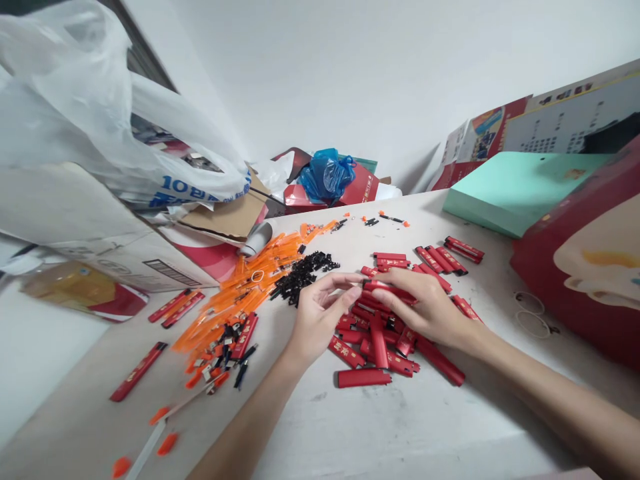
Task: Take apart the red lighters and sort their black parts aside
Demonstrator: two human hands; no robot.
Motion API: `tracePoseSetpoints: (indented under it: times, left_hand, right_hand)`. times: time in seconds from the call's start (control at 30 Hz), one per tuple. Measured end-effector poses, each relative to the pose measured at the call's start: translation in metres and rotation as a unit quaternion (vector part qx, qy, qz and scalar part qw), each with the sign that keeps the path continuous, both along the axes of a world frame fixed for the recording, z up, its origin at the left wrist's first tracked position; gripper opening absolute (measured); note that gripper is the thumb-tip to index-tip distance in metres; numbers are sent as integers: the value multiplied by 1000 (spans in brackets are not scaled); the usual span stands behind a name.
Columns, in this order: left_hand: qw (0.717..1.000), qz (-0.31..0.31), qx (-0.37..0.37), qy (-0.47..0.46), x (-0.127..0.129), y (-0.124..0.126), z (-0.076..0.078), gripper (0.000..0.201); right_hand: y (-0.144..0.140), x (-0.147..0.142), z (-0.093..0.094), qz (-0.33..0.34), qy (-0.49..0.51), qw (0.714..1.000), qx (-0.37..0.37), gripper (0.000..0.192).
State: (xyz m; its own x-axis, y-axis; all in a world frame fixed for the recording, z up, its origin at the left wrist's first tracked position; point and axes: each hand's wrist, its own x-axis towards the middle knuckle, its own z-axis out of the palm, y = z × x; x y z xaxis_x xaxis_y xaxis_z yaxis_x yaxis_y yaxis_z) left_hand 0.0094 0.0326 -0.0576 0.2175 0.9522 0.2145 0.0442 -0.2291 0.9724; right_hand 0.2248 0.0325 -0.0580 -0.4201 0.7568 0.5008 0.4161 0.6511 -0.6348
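Note:
Above the heap, my right hand [425,303] grips a red plastic casing [387,289] with a black end pointing left. My left hand [323,313] is at that end, its thumb and fingertips drawn close together; anything pinched there is too small to make out. Beneath both hands lies a heap of similar red casings [379,341], several printed in gold. To the left of my left hand is a pile of small black parts [305,272]. Beyond it stretches a long spread of orange plastic pieces [235,280].
A cardboard box [90,220] with a white plastic bag [75,100] borders the left. A mint-green box [520,183] and a large red printed bag [590,267] stand at right. Blue plastic bag [327,175] at the back. Clear rings [533,313] lie near the red bag.

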Motion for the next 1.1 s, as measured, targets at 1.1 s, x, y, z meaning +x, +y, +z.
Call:
tracePoseSetpoints:
  times: [1.1]
  left_hand:
    - [796, 142, 127, 575, -33, 27, -23, 31]
  right_hand:
    - [40, 33, -28, -108, -251, 962, 20, 31]
